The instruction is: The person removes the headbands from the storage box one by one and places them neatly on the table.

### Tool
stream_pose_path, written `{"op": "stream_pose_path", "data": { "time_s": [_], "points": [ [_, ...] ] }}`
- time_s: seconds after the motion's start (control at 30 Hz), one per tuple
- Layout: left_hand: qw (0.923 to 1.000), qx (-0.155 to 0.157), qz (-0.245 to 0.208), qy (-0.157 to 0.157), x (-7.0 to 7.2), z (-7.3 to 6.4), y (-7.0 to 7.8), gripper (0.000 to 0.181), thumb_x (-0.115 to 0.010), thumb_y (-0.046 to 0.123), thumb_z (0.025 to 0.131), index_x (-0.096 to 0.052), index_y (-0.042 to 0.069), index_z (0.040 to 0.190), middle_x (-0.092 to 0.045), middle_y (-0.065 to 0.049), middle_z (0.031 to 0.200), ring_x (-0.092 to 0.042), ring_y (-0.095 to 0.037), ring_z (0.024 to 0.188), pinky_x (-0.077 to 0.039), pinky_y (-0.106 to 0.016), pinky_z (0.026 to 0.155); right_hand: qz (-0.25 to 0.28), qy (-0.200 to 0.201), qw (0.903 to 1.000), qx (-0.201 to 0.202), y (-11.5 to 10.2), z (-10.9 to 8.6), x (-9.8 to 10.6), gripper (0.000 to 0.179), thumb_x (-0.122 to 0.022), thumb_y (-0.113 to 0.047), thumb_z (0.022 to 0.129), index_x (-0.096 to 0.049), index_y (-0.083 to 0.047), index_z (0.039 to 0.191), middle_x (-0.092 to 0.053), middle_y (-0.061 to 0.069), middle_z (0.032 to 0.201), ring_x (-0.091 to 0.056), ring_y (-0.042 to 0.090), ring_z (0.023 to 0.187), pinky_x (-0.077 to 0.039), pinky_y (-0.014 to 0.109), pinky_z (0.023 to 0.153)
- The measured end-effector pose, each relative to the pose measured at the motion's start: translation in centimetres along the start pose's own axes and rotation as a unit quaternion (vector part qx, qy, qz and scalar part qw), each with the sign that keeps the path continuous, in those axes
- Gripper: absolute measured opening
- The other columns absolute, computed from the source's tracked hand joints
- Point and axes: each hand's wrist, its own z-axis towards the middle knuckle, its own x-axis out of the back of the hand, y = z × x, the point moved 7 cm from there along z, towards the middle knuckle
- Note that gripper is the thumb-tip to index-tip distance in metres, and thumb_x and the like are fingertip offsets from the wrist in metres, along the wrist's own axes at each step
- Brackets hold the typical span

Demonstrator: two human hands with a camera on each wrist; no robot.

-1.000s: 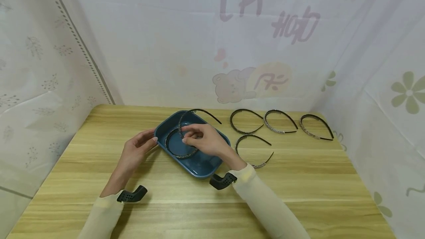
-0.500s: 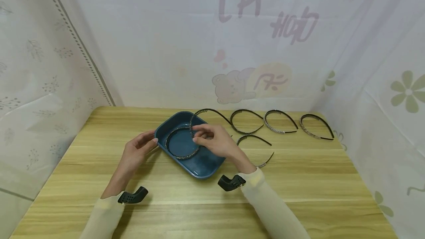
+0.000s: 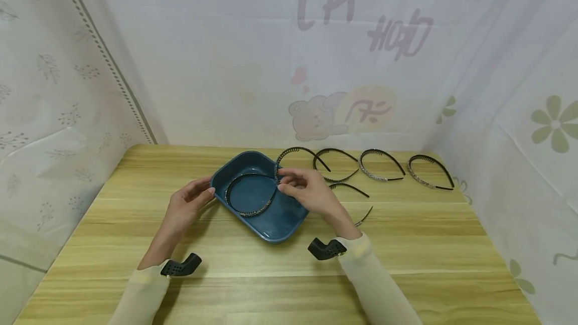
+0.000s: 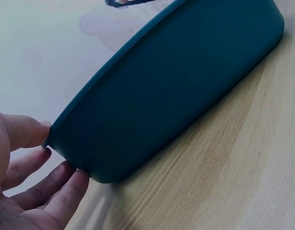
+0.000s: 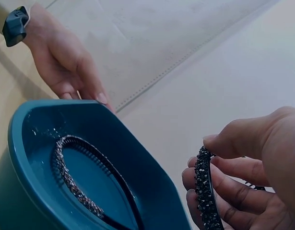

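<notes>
My right hand (image 3: pixel 311 195) pinches a black toothed headband (image 5: pixel 203 187) covered in dark sparkling stones between thumb and fingers. In the head view it is raised over the right side of a blue rectangular basin (image 3: pixel 273 229). Inside that basin lies another stone-covered headband (image 3: pixel 256 212), its arc toward the near left wall. My left hand (image 3: pixel 184 205) grips the basin's left corner, thumb on the rim and fingers against the outer wall, as the left wrist view (image 4: pixel 37 172) also shows.
Three headbands lie at the back right of the wooden table (image 3: pixel 253 285): a dark one (image 3: pixel 316 164), a silvery one (image 3: pixel 370 174) and one farthest right (image 3: pixel 417 179). A fourth headband (image 3: pixel 356 190) is partly hidden by the right hand. Printed cloth (image 3: pixel 217 64) walls the table.
My right hand has moved rightward with the pinched headband, from over the basin's middle to its right side. The left hand, the basin and the headband inside have stayed put.
</notes>
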Motion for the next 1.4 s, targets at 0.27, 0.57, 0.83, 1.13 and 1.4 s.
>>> {"op": "stream_pose_path", "data": {
  "time_s": [0.27,0.57,0.83,1.13,1.4],
  "points": [
    [1.0,0.003,0.006,0.0,0.1,0.0,0.0,0.054,-0.063,0.029,0.104,-0.049,0.006,0.15,-0.052,-0.02,0.147,-0.06,0.004,0.113,-0.054,-0.013,0.097,-0.009,0.026,0.9996,-0.007,1.0,-0.7,1.7,0.037,-0.072,-0.02,0.098,-0.067,-0.015,0.135,-0.074,0.006,0.112,-0.07,0.022,0.102,-0.058,0.031,0.084],
    [1.0,0.0,0.003,-0.001,0.1,-0.1,0.0,0.053,-0.063,0.029,0.104,-0.05,0.006,0.15,-0.053,-0.019,0.146,-0.06,-0.001,0.116,-0.054,-0.012,0.096,0.005,0.037,0.9991,-0.019,1.8,-1.6,3.7,0.042,-0.07,-0.023,0.099,-0.063,-0.016,0.139,-0.07,0.009,0.116,-0.069,0.024,0.103,-0.059,0.035,0.088],
    [1.0,0.003,0.003,0.001,0.1,-0.1,0.1,0.054,-0.063,0.03,0.104,-0.05,0.006,0.15,-0.053,-0.019,0.146,-0.06,0.004,0.113,-0.053,-0.01,0.095,-0.016,0.051,0.998,-0.034,2.8,-2.1,6.1,0.046,-0.07,-0.028,0.099,-0.061,-0.015,0.142,-0.069,0.011,0.119,-0.068,0.023,0.108,-0.058,0.038,0.092],
    [1.0,0.005,-0.001,-0.004,0.0,0.0,0.2,0.054,-0.062,0.031,0.104,-0.049,0.006,0.15,-0.053,-0.02,0.147,-0.061,0.001,0.116,-0.053,-0.011,0.097,-0.04,0.078,0.9951,-0.045,4.1,-2.9,8.9,0.045,-0.07,-0.028,0.099,-0.062,-0.014,0.141,-0.07,0.011,0.119,-0.068,0.026,0.108,-0.058,0.034,0.086],
    [1.0,0.008,-0.002,-0.001,0.1,0.1,-0.1,0.054,-0.063,0.03,0.103,-0.05,0.006,0.15,-0.054,-0.02,0.145,-0.061,0.002,0.114,-0.054,-0.013,0.097,-0.061,0.094,0.9915,-0.066,5.6,-4.1,11.1,0.048,-0.071,-0.034,0.099,-0.061,-0.016,0.143,-0.069,0.012,0.123,-0.067,0.028,0.114,-0.058,0.03,0.085]
  ]
}}
